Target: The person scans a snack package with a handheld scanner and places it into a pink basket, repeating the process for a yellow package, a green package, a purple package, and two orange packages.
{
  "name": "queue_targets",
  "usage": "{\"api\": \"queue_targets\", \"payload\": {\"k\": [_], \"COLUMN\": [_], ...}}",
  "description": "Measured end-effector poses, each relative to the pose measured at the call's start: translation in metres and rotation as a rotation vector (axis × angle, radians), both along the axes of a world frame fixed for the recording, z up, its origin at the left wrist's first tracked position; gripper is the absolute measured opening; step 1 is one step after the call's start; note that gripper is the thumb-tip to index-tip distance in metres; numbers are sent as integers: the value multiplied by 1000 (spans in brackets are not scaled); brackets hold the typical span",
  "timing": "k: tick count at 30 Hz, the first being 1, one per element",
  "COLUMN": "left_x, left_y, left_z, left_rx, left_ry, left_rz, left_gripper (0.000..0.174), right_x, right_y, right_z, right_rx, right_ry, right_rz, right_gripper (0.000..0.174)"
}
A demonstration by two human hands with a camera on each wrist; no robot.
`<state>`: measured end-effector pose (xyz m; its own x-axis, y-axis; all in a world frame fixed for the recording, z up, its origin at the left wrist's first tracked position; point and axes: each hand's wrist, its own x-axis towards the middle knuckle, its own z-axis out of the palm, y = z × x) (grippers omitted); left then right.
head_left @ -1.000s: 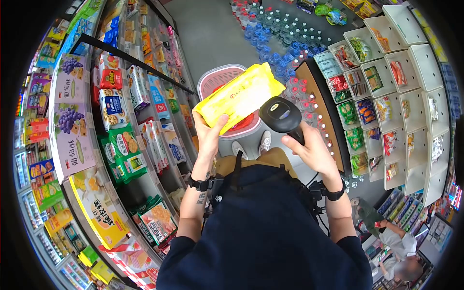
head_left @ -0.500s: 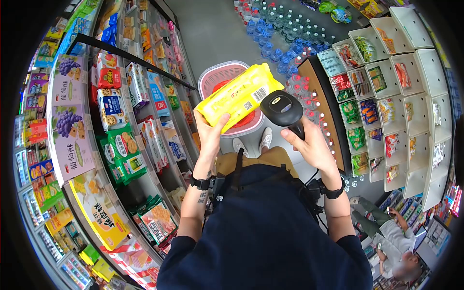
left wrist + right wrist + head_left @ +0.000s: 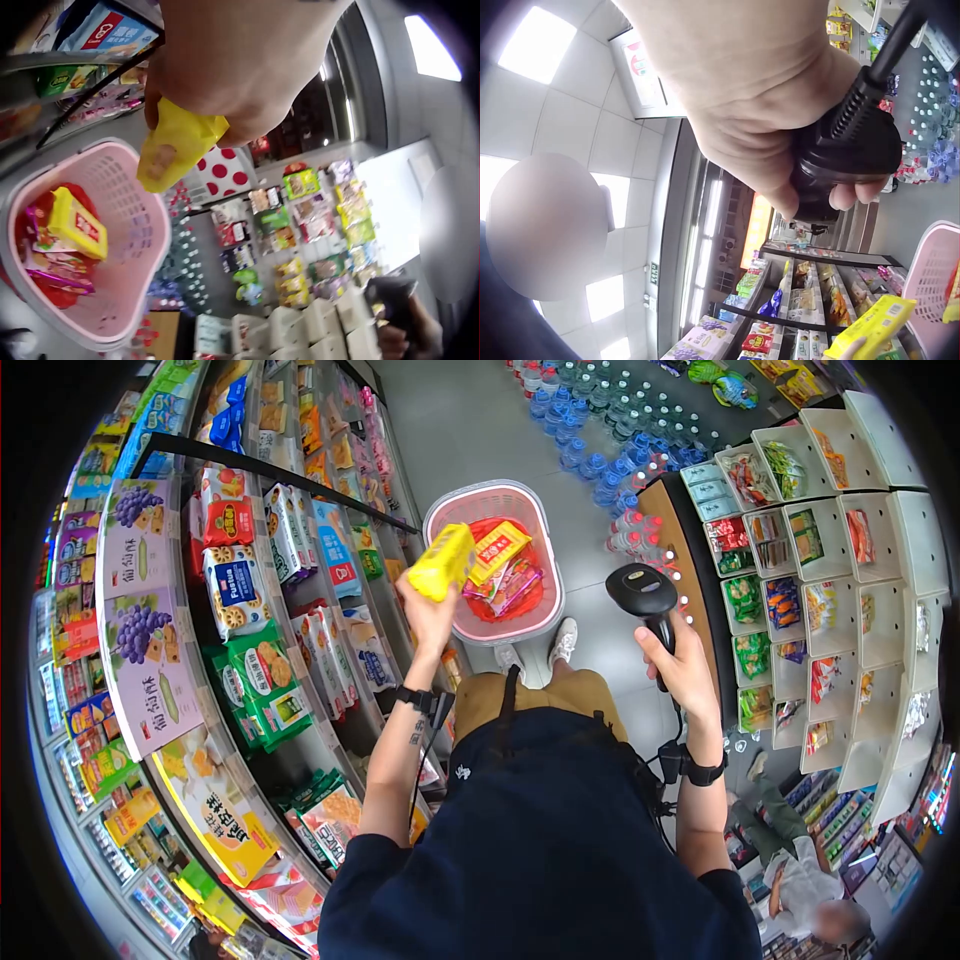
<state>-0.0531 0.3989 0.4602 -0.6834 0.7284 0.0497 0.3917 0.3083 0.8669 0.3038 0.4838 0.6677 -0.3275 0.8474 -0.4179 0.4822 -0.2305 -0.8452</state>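
My left hand (image 3: 430, 615) grips a yellow plastic packet (image 3: 442, 562) above the near left rim of a pink basket (image 3: 552, 560). In the left wrist view the packet (image 3: 174, 146) hangs down from the fingers, beside the basket (image 3: 146, 217). Inside the basket lie another yellow packet (image 3: 500, 550) and a purple-pink packet (image 3: 512, 588) on something red. My right hand (image 3: 688, 668) holds a black barcode scanner (image 3: 643, 592) by its handle, off to the right of the basket. The right wrist view shows the fingers wrapped round the scanner's handle (image 3: 847, 150), with its cable running upward.
Shelves of packaged snacks (image 3: 262, 670) run along the left. To the right stand a wooden-topped counter (image 3: 680, 550) and stacked white bins (image 3: 800, 590). Bottles (image 3: 600, 470) stand on the floor (image 3: 440, 420) beyond the basket. Another person (image 3: 800, 880) is at the lower right.
The yellow packet in my left hand has turned and come away from the scanner, uncovering the basket's contents. My right hand has moved the scanner right and slightly down.
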Motion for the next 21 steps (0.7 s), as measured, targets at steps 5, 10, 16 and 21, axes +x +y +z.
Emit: {"api": "queue_targets", "payload": {"k": [5,10,16,21], "left_x": [4,4,5,2], "left_y": [26,60,67,55], "left_z": [-69,-125,-188,-216], "left_rx": [-128,-204,-386,-550], "left_ry": [405,846,857,770], "left_rz": [-400,-740,-771,-638], "left_gripper": [65,45,41,49], "right_x": [2,9,32,47], "right_y": [4,3,-12,-8], "right_z": [-11,-32,-80,-112], "right_rx": [-73,-126,-204,-314], "right_ry": [-64,-88,-173,-172], "right_rz": [3,-33,-117,-126], "right_gripper": [33,31,30,30]}}
